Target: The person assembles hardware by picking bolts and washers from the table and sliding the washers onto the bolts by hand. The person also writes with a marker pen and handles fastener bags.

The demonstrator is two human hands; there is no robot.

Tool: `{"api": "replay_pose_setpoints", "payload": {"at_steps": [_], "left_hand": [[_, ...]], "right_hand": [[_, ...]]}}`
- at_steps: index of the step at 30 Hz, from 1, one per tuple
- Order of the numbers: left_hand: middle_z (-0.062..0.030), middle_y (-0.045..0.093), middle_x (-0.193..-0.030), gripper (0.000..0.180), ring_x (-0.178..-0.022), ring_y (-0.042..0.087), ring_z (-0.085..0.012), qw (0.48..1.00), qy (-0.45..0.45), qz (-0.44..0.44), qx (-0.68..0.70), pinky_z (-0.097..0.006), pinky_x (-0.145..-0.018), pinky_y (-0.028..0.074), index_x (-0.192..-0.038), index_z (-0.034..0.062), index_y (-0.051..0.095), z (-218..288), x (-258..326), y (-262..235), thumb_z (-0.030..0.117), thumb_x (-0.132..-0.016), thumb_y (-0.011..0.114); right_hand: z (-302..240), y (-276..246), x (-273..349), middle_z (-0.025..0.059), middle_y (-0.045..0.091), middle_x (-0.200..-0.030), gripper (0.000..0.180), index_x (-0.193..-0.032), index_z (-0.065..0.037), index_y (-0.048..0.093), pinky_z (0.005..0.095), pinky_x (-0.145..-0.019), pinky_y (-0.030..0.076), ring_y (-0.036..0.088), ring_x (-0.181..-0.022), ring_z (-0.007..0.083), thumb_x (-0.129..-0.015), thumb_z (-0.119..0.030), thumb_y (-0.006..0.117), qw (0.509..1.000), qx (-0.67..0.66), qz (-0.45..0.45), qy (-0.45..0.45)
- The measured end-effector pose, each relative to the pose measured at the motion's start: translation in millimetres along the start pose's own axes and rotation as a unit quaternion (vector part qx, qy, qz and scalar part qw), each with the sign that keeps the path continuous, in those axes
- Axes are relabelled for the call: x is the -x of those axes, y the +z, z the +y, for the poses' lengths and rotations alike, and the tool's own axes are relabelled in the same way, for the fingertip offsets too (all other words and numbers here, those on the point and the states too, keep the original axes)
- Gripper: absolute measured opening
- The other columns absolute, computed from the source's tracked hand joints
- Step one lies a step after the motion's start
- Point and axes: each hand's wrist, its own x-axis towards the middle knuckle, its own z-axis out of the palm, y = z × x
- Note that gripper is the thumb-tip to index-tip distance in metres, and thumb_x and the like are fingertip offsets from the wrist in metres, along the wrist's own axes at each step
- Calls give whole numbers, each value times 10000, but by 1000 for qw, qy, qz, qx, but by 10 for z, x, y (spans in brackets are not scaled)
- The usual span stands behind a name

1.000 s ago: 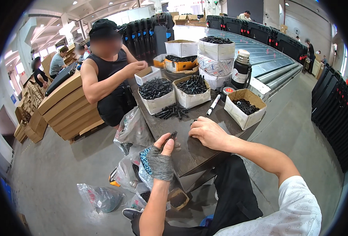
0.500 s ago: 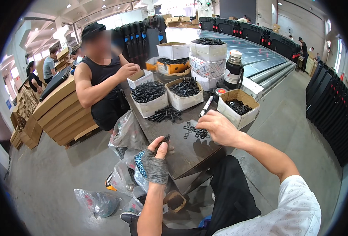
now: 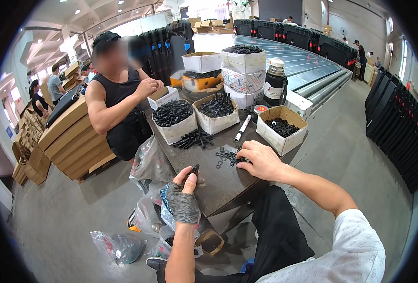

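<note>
My left hand (image 3: 182, 200), in a grey fingerless wrap, is closed around short black plastic tubes (image 3: 195, 169) just off the table's near edge. Their ends stick up between thumb and fingers; how many is hidden. To its right, my right hand (image 3: 264, 161) is on the tabletop with fingers bent down into a small pile of black rings (image 3: 225, 155). What its fingertips pinch, if anything, is hidden beneath them. A white box of black rings (image 3: 279, 142) stands just beyond this hand. Loose black tubes (image 3: 194, 139) lie farther left.
Two white boxes (image 3: 177, 135) of black parts stand at the table's middle, with more boxes stacked behind. A marker (image 3: 243, 128) and flask (image 3: 274, 85) are nearby. A co-worker (image 3: 119, 89) sits at the left. Plastic bags (image 3: 119, 246) lie on the floor.
My right hand has come down from above the table onto the ring pile. The left hand keeps its hold on the tubes. The whole view has shifted slightly.
</note>
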Motion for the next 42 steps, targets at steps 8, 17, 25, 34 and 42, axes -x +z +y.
{"api": "replay_pose_setpoints", "payload": {"at_steps": [8,17,25,34,42], "left_hand": [[-121,694,-1008,341,-834,670,-173,998,7,-10,-60,-288,-774,544,-1185,-28,631,36,13,28,146,-905,719],[-61,680,-920,271,-849,624,-140,980,68,-24,-185,-278,-772,496,-1083,18,687,30,49,65,166,-868,759],[-51,662,-885,242,-811,614,-119,991,46,-9,-122,-257,-734,494,-1065,10,640,1,59,101,112,-874,749],[-69,693,-919,248,-827,637,-112,996,47,-12,-72,-247,-737,513,-1095,9,602,21,38,70,116,-908,726],[-84,701,-952,284,-880,663,-139,999,-28,-22,14,-255,-789,527,-1113,5,581,21,-5,-6,125,-906,734]], "right_hand": [[89,15,-53,102,602,-901,147,-905,-25,627,409,-820,485,596,-936,285,-847,-140,698,998,-70,-5,0],[-138,51,-320,27,648,-873,155,-1043,-9,618,248,-713,531,625,-761,99,-968,-141,651,720,-653,-167,163],[-325,205,-415,34,649,-865,156,-1086,-24,604,265,-692,543,643,-741,119,-982,-138,628,673,-693,-175,191],[-528,64,-548,9,608,-844,166,-1082,-11,590,241,-621,504,598,-701,87,-1008,-159,585,845,-507,-135,99],[-563,-24,-675,-5,609,-826,149,-1077,-30,644,231,-616,493,596,-718,72,-988,-146,614,797,-584,-113,101]]}}
